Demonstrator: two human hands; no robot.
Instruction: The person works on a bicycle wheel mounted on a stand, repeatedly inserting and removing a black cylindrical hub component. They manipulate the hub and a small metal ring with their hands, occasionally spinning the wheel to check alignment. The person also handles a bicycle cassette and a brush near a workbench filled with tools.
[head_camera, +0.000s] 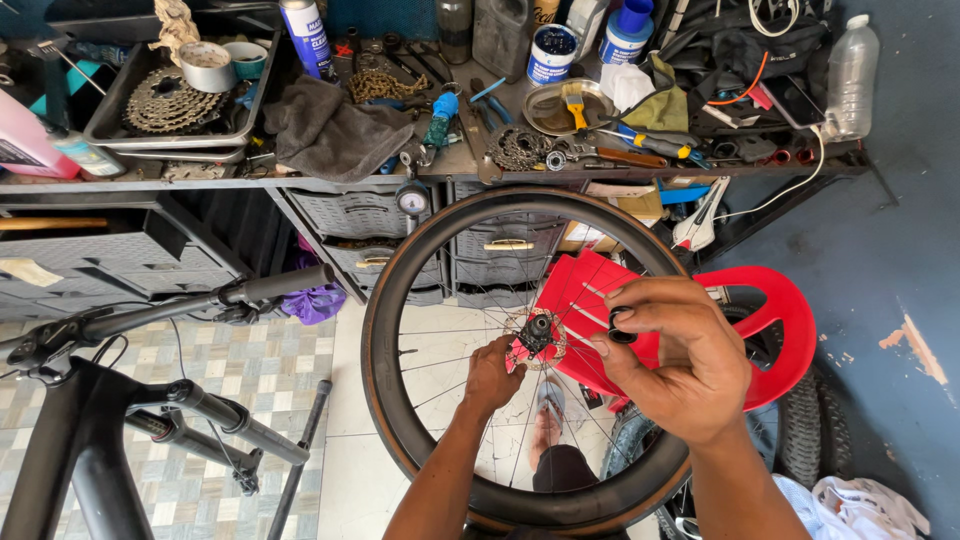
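In the middle of the view a bicycle wheel (400, 400) stands upright on its tyre, its round face turned toward the camera and its axle pointing straight out at the viewer. The black tyre with its tan sidewall reaches from just under the workbench (300, 183) at the top down to the bottom edge of the picture. Behind the wheel on the right stands a red plastic chair (785, 320), close against the rim, with a knobbly tyre (810, 430) below it. On the left a dark bicycle frame (80, 440) and its handlebar (200, 300) lie well apart from the wheel, with open tiled floor between them. The bench top above is crowded with a cassette in a tray (170, 100), a dark rag (325, 130), a paintbrush in a dish (573, 105) and tins.

The left hand (492, 375) reaches through from below and closes around the hub (540, 335) at the wheel's centre, fingers curled among the spokes. The right hand (680, 355) is held up in front of the spokes, just right of the hub and not touching it. Its thumb and fingertips pinch a small black ring-shaped part (620, 325), the other fingers loosely bent. The part's open side cannot be told. A foot in a sandal (547, 410) shows through the spokes below the hub.
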